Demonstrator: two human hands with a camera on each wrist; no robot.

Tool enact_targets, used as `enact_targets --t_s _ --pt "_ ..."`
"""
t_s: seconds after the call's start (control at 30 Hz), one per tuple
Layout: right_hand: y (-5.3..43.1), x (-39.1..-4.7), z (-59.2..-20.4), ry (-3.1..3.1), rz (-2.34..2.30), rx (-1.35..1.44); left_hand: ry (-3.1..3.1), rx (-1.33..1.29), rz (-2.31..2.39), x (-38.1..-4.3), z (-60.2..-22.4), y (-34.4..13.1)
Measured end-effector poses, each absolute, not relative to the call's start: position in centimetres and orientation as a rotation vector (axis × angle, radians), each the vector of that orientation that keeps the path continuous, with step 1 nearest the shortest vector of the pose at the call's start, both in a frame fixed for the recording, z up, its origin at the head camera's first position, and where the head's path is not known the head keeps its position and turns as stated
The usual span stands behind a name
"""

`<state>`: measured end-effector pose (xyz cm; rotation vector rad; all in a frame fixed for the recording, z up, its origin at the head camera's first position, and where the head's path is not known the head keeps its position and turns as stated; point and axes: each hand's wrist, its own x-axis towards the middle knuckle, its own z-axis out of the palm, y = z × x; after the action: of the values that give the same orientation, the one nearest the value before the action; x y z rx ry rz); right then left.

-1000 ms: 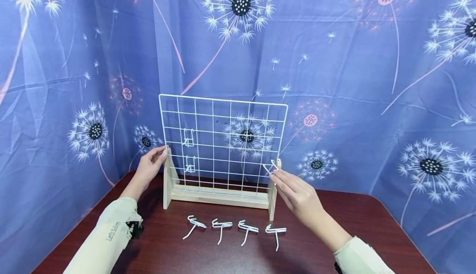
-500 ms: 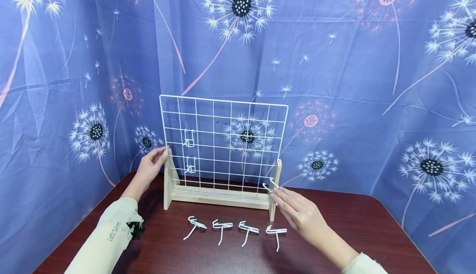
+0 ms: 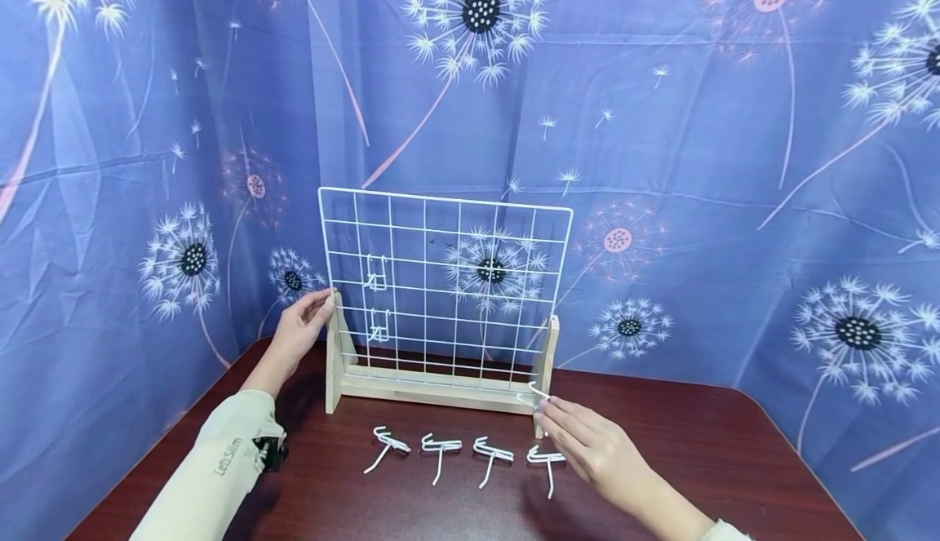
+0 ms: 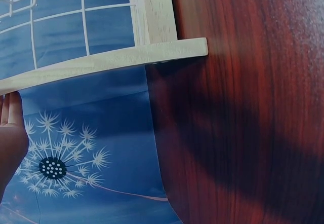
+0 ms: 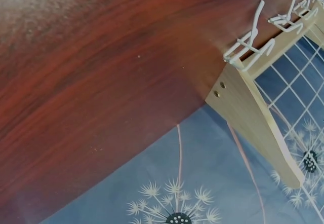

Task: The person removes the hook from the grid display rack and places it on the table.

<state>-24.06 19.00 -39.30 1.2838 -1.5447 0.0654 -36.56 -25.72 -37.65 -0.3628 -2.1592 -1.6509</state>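
We count two white wire hooks [image 3: 375,285] hung left on the white wire grid [image 3: 458,263], and, seemingly pending, four loose hooks [image 3: 441,445] before it and one hook [image 3: 540,392] pinched by the right hand [image 3: 598,451] near its lower right, the left hand [image 3: 297,329] touching its pale wooden upright [image 3: 334,370], grip unclear.

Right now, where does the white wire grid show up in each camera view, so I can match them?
Head: the white wire grid stands upright near the centre.
Left wrist: upper left, cut off by the frame.
Right wrist: along the right edge, slanted and only partly shown.
Shared landmark: the pale wooden stand, partly visible in both wrist views.
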Motion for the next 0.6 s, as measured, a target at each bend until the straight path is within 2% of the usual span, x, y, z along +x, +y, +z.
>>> enact_targets --t_s 0.6 --pt "19.7 -23.8 -42.7 -1.568 -0.171 1.452 -2.141 -0.39 -1.648 -36.7 -37.8 -25.8"
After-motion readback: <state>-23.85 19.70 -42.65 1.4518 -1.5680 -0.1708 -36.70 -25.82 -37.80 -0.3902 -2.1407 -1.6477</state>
